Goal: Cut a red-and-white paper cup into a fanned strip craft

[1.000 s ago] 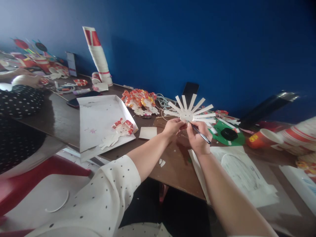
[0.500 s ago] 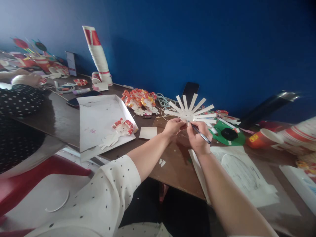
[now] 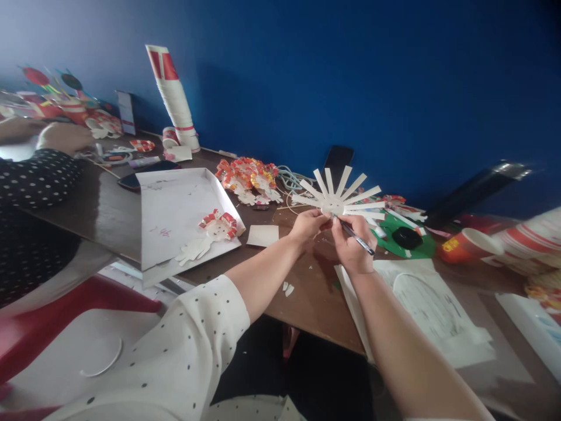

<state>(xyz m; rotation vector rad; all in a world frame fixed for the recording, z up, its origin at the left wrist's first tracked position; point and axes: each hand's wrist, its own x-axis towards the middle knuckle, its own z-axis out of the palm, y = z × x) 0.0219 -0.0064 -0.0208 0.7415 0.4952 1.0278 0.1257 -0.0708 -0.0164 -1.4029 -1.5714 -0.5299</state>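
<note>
My left hand (image 3: 309, 227) pinches the lower edge of a white paper cutout (image 3: 332, 204), a round piece with long strips fanning outward and small marks like a face. In my right hand (image 3: 356, 245) is a dark pen (image 3: 357, 238), its tip against the bottom of the cutout. Both hands are close together above the brown table (image 3: 302, 304). A finished-looking paper figure (image 3: 217, 228) with red curled strips lies on a white box lid (image 3: 162, 204) to the left. Beside it sits a small square of white paper (image 3: 263, 235).
A pile of red-curled paper figures (image 3: 248, 178) lies near the wall. A tall stack of paper cups (image 3: 175, 102) leans at back left; an orange cup (image 3: 467, 245) lies at right. Scribbled paper (image 3: 433, 310) rests under my right forearm. A co-worker's dotted sleeve (image 3: 39, 175) shows at left.
My hands, the cutout and the pen stay almost in place. At the far left, the co-worker's hands have shifted a little.
</note>
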